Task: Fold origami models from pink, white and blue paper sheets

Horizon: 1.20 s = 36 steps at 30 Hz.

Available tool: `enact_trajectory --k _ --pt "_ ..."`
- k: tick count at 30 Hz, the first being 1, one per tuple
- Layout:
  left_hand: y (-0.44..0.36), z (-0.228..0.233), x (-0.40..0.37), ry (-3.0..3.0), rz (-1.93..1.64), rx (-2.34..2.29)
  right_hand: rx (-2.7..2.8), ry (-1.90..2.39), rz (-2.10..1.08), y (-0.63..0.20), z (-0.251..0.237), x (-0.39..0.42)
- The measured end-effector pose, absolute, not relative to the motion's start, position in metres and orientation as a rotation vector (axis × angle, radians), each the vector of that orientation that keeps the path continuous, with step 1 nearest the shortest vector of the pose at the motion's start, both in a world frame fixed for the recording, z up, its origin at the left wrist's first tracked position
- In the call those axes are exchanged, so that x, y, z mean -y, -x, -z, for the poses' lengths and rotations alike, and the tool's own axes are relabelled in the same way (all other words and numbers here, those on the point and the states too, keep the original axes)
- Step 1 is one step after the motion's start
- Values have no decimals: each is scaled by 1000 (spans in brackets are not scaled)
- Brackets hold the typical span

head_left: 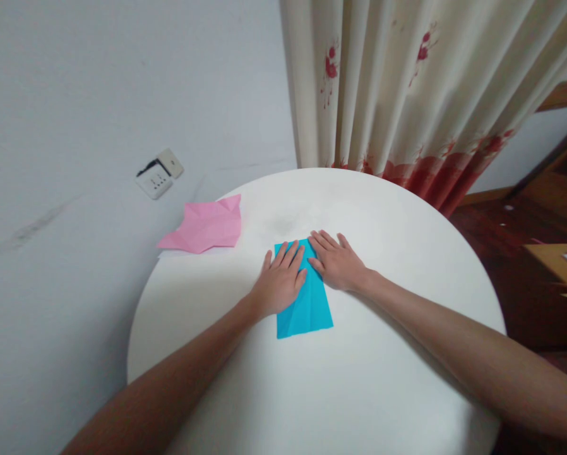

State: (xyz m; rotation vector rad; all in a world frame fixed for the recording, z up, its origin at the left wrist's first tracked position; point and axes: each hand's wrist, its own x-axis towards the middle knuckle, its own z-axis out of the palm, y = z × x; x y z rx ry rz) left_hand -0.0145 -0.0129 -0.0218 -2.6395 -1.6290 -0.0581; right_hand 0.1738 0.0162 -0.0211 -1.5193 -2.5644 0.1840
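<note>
A blue sheet of paper (309, 309) with crease lines lies flat on the round white table (382, 360), its long side running away from me. My left hand (280, 283) rests palm down on its left and upper part, fingers spread and pointing to the far edge. At the upper right side of the sheet lies my right hand (335, 260), also flat, with its fingertips and thumb on the paper and the palm over the tabletop. Both hands cover parts of the sheet.
A creased pink sheet of paper (208, 226) lies at the table's left edge, against the wall. Wall sockets (158, 179) are above it. A curtain (382, 95) with red flowers hangs behind the table. At right, a light brown board or box (555, 262) stands lower down.
</note>
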Motion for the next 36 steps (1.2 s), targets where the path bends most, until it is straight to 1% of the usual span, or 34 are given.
enact_trajectory --k 6,19,24,36 --pt "14 21 14 2641 54 1627 2525 1543 -137 -172 23 -19" --pt "15 20 14 2650 67 1639 2708 1546 -214 -178 7 0" --pt "14 19 14 2652 60 1645 2769 1571 -151 -178 2 12" --pt "15 18 13 2672 62 1644 2637 1632 -145 -170 3 11"
